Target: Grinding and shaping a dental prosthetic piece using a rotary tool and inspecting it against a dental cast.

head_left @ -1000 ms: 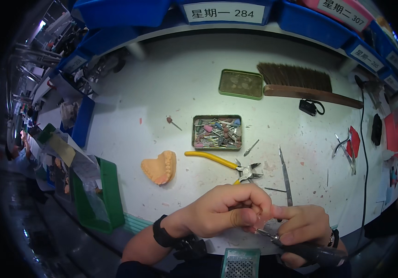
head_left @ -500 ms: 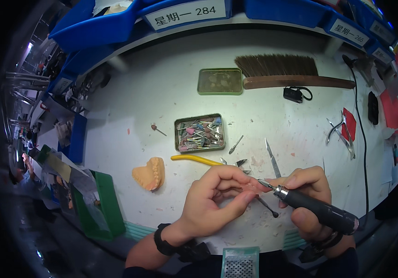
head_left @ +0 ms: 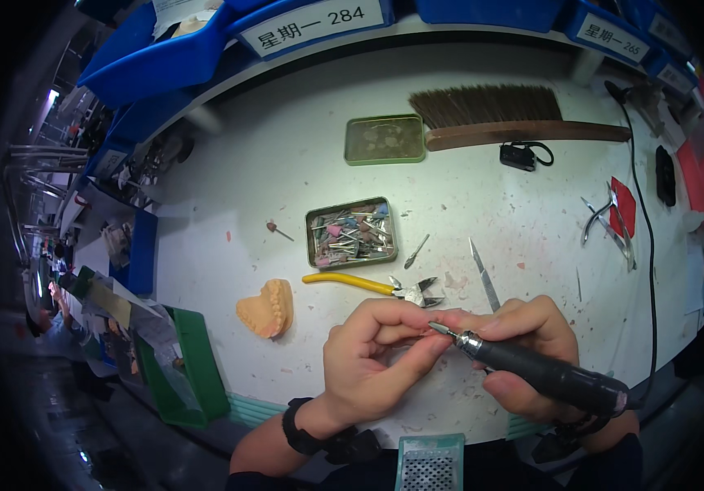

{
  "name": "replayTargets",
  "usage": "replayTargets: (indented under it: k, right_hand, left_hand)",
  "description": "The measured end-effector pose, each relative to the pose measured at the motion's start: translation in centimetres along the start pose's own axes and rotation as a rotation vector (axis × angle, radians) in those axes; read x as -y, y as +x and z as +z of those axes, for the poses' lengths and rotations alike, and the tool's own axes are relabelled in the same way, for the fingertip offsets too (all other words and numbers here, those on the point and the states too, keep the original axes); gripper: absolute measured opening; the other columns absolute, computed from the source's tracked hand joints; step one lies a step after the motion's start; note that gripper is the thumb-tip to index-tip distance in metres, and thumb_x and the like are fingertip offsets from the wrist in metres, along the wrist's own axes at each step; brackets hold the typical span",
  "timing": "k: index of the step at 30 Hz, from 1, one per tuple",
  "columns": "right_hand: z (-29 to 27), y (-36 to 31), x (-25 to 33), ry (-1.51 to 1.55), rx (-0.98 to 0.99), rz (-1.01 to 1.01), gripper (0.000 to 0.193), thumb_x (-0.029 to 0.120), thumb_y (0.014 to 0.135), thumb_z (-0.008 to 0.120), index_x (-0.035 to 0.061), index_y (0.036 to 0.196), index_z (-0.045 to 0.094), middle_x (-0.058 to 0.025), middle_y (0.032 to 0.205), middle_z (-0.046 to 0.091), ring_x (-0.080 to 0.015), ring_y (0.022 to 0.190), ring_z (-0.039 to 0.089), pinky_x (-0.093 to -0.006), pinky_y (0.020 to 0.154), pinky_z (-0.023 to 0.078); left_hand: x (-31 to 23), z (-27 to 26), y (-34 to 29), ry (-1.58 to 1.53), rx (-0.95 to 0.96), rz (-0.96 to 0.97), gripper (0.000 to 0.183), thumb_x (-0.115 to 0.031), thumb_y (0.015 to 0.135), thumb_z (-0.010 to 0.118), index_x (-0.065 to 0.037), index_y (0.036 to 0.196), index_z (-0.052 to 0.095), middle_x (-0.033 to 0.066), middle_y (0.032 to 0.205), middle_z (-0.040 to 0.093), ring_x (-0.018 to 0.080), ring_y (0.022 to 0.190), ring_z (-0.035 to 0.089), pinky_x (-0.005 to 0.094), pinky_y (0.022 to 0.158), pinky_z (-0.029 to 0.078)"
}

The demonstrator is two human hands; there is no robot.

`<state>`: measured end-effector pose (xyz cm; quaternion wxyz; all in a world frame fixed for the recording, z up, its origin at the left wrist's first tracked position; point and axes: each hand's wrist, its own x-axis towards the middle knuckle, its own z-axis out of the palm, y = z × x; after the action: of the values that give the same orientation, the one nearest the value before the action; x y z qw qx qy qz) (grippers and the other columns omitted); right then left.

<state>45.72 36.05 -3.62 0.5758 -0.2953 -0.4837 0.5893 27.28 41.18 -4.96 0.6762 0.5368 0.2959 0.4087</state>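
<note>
My left hand (head_left: 376, 360) is closed, pinching a small translucent pink piece mostly hidden by the fingers. In my right hand (head_left: 536, 331) is a dark rotary handpiece (head_left: 552, 376), its cable running off to the right. The pointed metal bur (head_left: 442, 328) at its front meets the fingertips of the left hand, at the pink piece. Whether the bur spins cannot be made out. Just beyond the hands lie yellow-handled cutting pliers (head_left: 348, 282) and a slim metal blade (head_left: 484, 274). An orange-tan dental cast (head_left: 266, 309) stands to the left.
A tin (head_left: 309, 237) full of burs sits mid-table, with one loose bur (head_left: 417, 251) beside it. Farther back are the tin's lid (head_left: 385, 139) and a long brush (head_left: 528, 131). Metal pliers (head_left: 597, 221) lie right, a green bin (head_left: 213, 376) left. Blue bins (head_left: 155, 61) line the shelf.
The handpiece and right hand have shifted left, bringing the bur deeper between the left fingers. A dark-tipped rod seen below the hands is now hidden. The pliers' jaws show more fully.
</note>
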Motion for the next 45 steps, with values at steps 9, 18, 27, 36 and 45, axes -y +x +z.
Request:
replayTargets:
  k: [9,18,27,36,45]
  right_hand:
    - [0.07,-0.08,-0.34,-0.040,-0.017,0.000,0.037,0.003,0.081,0.065,-0.0002,0.112,0.045,-0.0158,0.104,0.057,-0.0263,0.116,0.052,-0.0381,0.102,0.038]
    - [0.21,-0.14,-0.33,-0.022,-0.034,0.001,0.039,0.001,0.079,0.065,-0.0005,0.114,0.049,-0.0172,0.107,0.057,-0.0275,0.115,0.054,-0.0405,0.103,0.037]
    - [-0.21,-0.20,-0.20,-0.034,-0.011,0.020,0.038,0.004,0.077,0.069,-0.0008,0.111,0.053,-0.0224,0.116,0.057,-0.0250,0.110,0.057,-0.0388,0.100,0.040]
    - [0.22,-0.13,0.15,0.049,-0.048,-0.010,0.035,0.008,0.084,0.059,-0.0010,0.110,0.039,-0.0287,0.115,0.054,-0.0322,0.112,0.054,-0.0429,0.103,0.036]
    - [-0.32,-0.28,-0.31,-0.060,0.009,-0.031,0.037,0.007,0.082,0.061,-0.0006,0.112,0.041,-0.0266,0.116,0.054,-0.0241,0.110,0.055,-0.0394,0.102,0.036]
  left_hand:
    - [-0.43,-0.13,-0.20,0.050,0.024,-0.063,0.025,0.008,0.084,0.057,0.004,0.105,0.044,0.0196,0.101,0.063,0.0195,0.098,0.062,0.0308,0.086,0.050]
    - [-0.04,-0.27,-0.31,0.066,-0.020,-0.020,0.025,0.004,0.082,0.063,0.004,0.103,0.050,0.0161,0.099,0.066,0.0163,0.093,0.065,0.0250,0.081,0.051]
    - [-0.07,-0.30,-0.29,0.058,0.000,-0.005,0.027,0.004,0.082,0.062,0.005,0.105,0.049,0.0165,0.099,0.066,0.0170,0.093,0.065,0.0261,0.082,0.051]
    - [-0.63,-0.11,-0.42,0.134,0.088,0.017,0.026,0.011,0.084,0.054,0.004,0.105,0.041,0.0246,0.106,0.060,0.0253,0.105,0.060,0.0345,0.091,0.049]
    - [-0.25,0.06,-0.45,0.119,0.041,0.035,0.024,0.009,0.085,0.054,0.004,0.105,0.041,0.0244,0.104,0.061,0.0256,0.104,0.060,0.0354,0.090,0.049]
